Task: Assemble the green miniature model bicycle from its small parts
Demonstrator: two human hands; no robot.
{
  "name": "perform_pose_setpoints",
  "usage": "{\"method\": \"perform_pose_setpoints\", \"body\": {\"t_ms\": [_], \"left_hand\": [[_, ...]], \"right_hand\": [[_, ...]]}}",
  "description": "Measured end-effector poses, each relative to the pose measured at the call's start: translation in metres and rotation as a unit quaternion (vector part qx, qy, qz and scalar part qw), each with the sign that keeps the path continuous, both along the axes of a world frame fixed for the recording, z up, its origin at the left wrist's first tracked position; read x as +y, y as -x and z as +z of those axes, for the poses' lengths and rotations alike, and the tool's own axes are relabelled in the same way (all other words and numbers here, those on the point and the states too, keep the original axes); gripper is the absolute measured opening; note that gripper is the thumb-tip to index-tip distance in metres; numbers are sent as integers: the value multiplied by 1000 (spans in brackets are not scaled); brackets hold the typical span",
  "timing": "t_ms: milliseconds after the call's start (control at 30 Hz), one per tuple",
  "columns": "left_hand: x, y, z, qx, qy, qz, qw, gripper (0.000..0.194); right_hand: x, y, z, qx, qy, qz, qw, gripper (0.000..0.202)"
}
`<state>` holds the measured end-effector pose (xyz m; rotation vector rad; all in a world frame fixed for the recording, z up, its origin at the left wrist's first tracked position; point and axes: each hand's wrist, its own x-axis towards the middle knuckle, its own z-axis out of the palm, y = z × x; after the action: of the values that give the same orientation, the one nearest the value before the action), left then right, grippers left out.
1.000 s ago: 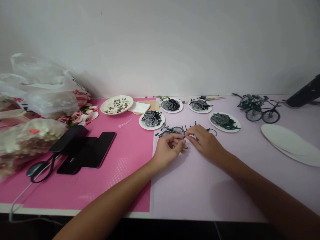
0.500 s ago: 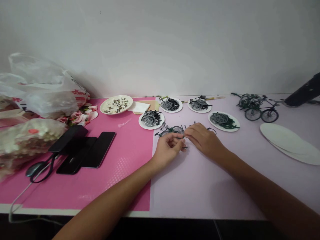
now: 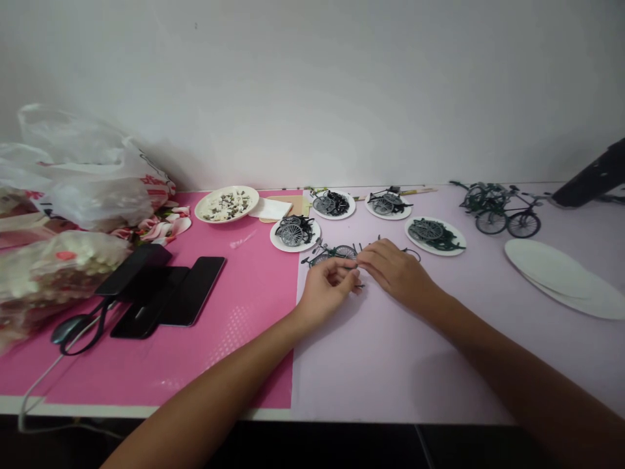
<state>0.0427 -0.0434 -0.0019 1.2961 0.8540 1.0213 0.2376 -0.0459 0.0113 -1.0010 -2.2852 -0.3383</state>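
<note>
My left hand (image 3: 325,286) is closed, its thumb and fingers pinching a small dark green plastic part (image 3: 360,286), of which only a thin end shows. Fingertip to fingertip with it, my right hand (image 3: 398,268) pinches at the same spot, and its fingers hide most of what they grip. Just behind the left fingers lies a miniature toy bicycle (image 3: 346,252). Part of a small wheel (image 3: 415,254) shows past my right knuckles. Beyond both hands stand several small white plates, one holding grey wheels (image 3: 291,233) and another with green frame parts (image 3: 446,242).
Assembled toy bicycles (image 3: 523,223) stand at the right, near flat white plates (image 3: 547,270) and a black cylinder (image 3: 588,176). Leftward are a bowl of small pieces (image 3: 227,205), phones (image 3: 198,290), a cable (image 3: 36,384) and plastic bags (image 3: 92,185).
Both hands stay pinched together over the small part, with hardly any visible movement. The whole view has shifted very slightly.
</note>
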Motion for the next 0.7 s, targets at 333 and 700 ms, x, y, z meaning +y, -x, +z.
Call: {"method": "perform_pose_setpoints", "body": {"t_ms": [333,700], "left_hand": [[-1,1,4,-18,18,-9,1000,23],[-2,0,1,3,-32,7,999,27]], "right_hand": [[1,0,0,35,15,18,999,13],[-6,6,-9,295,191,24,936,6]]}}
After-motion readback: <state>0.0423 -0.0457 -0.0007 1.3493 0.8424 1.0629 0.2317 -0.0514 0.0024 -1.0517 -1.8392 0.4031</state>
